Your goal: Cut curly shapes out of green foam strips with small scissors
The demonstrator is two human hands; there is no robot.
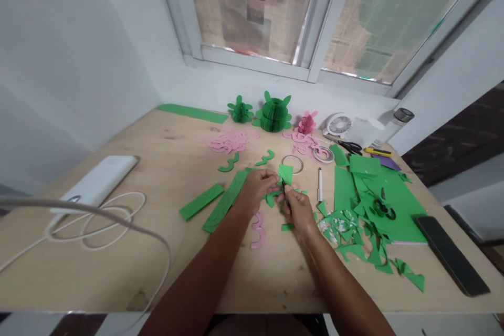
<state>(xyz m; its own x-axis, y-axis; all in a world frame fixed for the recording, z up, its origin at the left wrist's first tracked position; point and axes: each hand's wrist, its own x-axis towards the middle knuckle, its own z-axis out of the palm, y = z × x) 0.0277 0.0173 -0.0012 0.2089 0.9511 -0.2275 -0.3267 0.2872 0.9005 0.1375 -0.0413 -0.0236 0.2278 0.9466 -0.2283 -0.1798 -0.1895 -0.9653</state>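
Wooden table below window, white walls

Wooden table. Left: white power bank, coiled cable. Centre: green strips, pink cutouts, tape rings, pen. Right: green scrap pile, dark phone. Back edge: paper ornaments.

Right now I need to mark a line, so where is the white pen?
The white pen lies right of centre in the head view, just beyond the right hand, between the tape ring and the green sheets.
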